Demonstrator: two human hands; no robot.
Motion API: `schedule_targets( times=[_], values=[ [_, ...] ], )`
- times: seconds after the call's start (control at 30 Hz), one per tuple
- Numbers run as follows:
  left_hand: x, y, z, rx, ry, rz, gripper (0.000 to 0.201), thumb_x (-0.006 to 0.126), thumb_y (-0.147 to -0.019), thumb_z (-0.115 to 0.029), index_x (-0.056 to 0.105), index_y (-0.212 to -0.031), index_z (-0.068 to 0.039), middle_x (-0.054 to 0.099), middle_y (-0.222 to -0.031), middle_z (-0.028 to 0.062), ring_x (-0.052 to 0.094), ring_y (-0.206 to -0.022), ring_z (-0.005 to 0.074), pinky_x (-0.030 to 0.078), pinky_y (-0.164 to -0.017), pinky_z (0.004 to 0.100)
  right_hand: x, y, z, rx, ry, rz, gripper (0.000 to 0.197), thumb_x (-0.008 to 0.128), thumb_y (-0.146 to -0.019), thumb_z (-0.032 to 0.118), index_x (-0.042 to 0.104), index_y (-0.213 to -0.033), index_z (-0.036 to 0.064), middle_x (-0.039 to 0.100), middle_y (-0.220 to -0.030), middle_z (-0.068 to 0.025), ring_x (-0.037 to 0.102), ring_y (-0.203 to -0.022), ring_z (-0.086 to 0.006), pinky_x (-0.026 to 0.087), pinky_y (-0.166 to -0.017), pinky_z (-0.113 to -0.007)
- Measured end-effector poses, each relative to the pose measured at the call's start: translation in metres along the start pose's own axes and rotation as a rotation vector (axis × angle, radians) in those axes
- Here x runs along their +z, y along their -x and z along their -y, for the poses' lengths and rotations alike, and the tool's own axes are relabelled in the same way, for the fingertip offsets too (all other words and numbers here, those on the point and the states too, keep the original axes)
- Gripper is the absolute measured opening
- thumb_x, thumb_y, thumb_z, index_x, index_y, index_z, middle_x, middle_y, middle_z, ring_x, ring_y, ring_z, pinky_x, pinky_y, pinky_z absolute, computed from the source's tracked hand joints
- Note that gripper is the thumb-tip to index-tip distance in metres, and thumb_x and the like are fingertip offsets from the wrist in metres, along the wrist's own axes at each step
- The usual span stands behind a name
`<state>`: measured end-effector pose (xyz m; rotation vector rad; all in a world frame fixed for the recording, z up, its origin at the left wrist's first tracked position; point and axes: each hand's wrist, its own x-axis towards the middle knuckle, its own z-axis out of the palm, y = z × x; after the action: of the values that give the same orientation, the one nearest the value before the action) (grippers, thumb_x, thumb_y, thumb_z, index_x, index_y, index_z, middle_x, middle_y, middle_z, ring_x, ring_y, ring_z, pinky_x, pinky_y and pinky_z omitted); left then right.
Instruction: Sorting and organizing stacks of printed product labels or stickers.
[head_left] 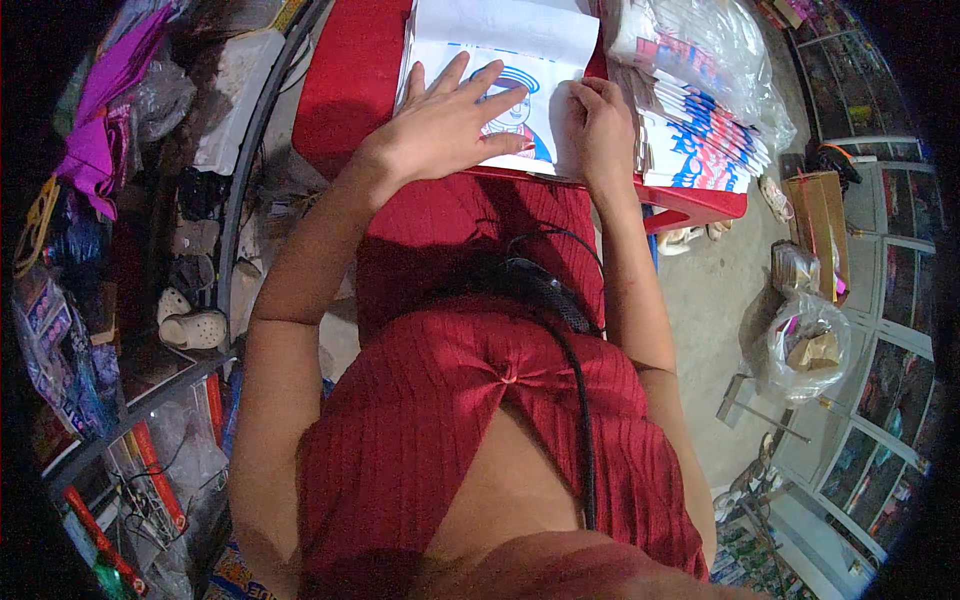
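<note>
A stack of white printed paper (555, 105) lies on a red plastic table (345, 85), a blue line drawing of a figure in a cap showing on top. A blank white flap (510, 22) covers its far part. My left hand (445, 122) rests on the drawing, open, fingers spread. At the right edge of the paper, my right hand (603, 125) is closed, thumb and fingers pinching the sheet; its fingertips are partly hidden. Just right of that hand lies a pile of white, red and blue printed paper pieces (705, 145).
Clear plastic packs (690, 40) lie beyond the pile. A metal-framed shelf (235, 190) with packaged goods and a pale clog (195, 330) stands at left. On the floor at right are a cardboard box (825, 225) and a clear plastic bag (810, 350), near glass-fronted cabinets (900, 290).
</note>
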<state>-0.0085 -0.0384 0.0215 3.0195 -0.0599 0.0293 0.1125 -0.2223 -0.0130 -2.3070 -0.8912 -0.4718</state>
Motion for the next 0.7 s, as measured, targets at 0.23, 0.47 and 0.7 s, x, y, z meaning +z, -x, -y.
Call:
schedule_targets(
  times=[0.23,0.47,0.7],
  values=[
    [0.000,-0.002,0.001,-0.008,0.000,0.009,0.068,0.044,-0.096,-0.064,0.037,-0.153,-0.028,0.024,-0.163,0.0099,0.018,-0.150,0.0416,0.015,-0.114,0.0703,0.001,-0.002,-0.002,0.000,0.007,0.014,0.024,0.066,-0.086,0.008,0.072,-0.108,0.0017,0.067,-0.112,-0.0175,0.066,-0.102,-0.0358,0.052,-0.089,-0.041],
    [0.004,0.000,0.000,-0.006,-0.032,0.011,0.071,0.043,-0.096,-0.066,0.033,-0.155,-0.028,0.020,-0.164,0.0095,0.014,-0.151,0.0403,0.011,-0.116,0.0684,-0.008,-0.002,0.009,0.020,0.063,0.059,0.029,0.067,-0.083,0.006,0.071,-0.112,0.0026,0.065,-0.119,-0.0181,0.063,-0.109,-0.0361,0.049,-0.094,-0.042],
    [0.008,0.002,0.003,0.012,-0.120,0.078,0.080,0.048,-0.092,-0.067,0.028,-0.157,-0.025,0.011,-0.166,0.0088,0.006,-0.152,0.0381,0.006,-0.117,0.0677,-0.023,0.009,0.040,-0.325,-0.062,0.168,0.045,0.064,-0.078,0.004,0.062,-0.123,-0.0017,0.061,-0.126,-0.0231,0.060,-0.111,-0.0389,0.047,-0.095,-0.047]
  ],
)
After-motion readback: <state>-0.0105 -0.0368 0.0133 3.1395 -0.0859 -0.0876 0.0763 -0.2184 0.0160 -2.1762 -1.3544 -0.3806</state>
